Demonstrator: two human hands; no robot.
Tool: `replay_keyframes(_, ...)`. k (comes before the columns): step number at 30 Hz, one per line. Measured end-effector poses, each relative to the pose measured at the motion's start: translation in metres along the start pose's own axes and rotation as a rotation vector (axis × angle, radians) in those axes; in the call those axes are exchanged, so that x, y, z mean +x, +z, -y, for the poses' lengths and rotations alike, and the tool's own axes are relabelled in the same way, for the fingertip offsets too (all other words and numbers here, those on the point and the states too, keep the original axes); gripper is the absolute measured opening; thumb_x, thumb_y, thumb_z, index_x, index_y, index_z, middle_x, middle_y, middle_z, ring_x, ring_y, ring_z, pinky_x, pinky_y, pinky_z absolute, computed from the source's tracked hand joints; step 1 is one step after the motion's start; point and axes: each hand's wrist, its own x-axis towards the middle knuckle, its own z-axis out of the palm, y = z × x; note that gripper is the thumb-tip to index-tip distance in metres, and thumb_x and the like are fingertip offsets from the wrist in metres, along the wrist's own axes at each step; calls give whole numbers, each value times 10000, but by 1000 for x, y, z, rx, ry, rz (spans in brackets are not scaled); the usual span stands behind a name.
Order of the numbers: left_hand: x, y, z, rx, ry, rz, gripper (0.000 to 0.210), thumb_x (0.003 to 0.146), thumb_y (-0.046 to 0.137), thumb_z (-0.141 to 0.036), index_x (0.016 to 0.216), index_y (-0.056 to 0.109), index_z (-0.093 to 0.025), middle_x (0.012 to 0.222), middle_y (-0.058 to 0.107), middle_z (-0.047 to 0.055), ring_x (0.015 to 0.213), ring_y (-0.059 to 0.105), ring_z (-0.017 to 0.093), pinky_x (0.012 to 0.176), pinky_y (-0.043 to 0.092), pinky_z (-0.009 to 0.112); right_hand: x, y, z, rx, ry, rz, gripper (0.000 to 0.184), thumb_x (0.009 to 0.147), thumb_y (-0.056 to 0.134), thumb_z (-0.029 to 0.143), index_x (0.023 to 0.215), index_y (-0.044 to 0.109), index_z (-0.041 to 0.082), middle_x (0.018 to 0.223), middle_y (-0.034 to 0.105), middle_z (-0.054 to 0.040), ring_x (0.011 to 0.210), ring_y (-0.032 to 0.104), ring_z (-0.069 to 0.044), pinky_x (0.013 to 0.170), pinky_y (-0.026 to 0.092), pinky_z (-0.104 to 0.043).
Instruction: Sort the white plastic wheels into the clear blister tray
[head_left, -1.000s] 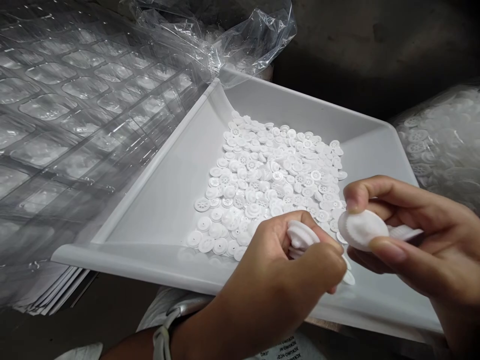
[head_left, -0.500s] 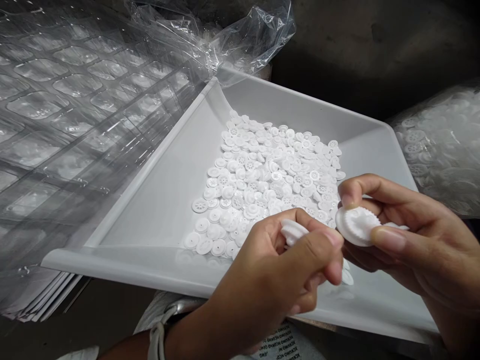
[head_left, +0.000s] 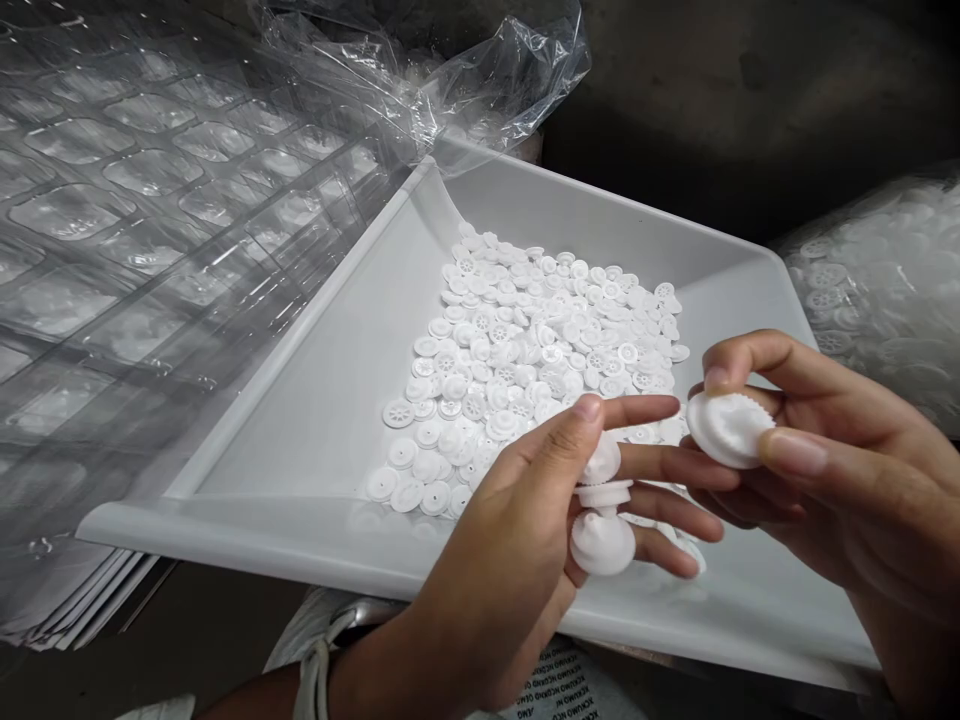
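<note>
My right hand (head_left: pixel 817 450) pinches a white plastic gear (head_left: pixel 731 428) between thumb and fingers; its toothed rim shows. My left hand (head_left: pixel 555 500) is turned with its fingers stretched out, and a few loose white gears (head_left: pixel 603 542) rest in it against the palm and fingers. The left fingertips reach close to the right hand's fingers; whether they touch I cannot tell. Beneath both hands lies a grey-white plastic tray (head_left: pixel 315 400) with a sloping wall, and a pile of small white gears (head_left: pixel 525 350) is spread over its floor.
Stacked clear blister sheets (head_left: pixel 105 220) stand to the left, against the tray's side. A crumpled clear plastic bag (head_left: pixel 495 80) lies behind the far corner. At the right is a clear bag full of white gears (head_left: pixel 892 280). Printed cloth (head_left: pixel 559 685) shows below.
My left hand has opened from a closed grip, and its fingers now stretch rightward, showing the gears in it. My right hand has shifted slightly right and up with its gear.
</note>
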Motion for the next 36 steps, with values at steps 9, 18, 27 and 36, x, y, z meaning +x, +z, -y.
replay_keyframes(9,0,7,-4,-79,-85,-84,331,1022,466,-333,1070,721,-129,1019,803,115,945,770,196,837,598,254,7,-8,-4,-350,7,-42,164,979,628,342,1128,691,366,1023,679,9,862,683,-112,696,570,-138)
replay_keyframes(18,4,3,-5,-203,-111,-156,385,1026,418,-317,1254,653,-116,1276,720,139,1224,659,243,961,591,323,11,1,-11,-745,-86,-97,240,987,629,376,1224,660,381,1025,645,7,832,658,-90,663,540,-144)
replay_keyframes(27,5,1,-5,-277,-78,-184,271,962,498,-260,1128,676,-142,1135,706,96,968,685,136,851,551,215,1,9,-5,-1168,-406,17,304,965,641,214,1268,610,217,877,516,-12,682,525,-90,573,455,-216)
replay_keyframes(36,4,5,-7,-252,-26,-192,253,990,436,-271,1071,648,-159,1102,692,77,1007,686,161,846,570,232,2,14,-2,-990,-253,-32,22,973,626,241,993,635,237,860,599,16,705,558,-67,542,438,-171)
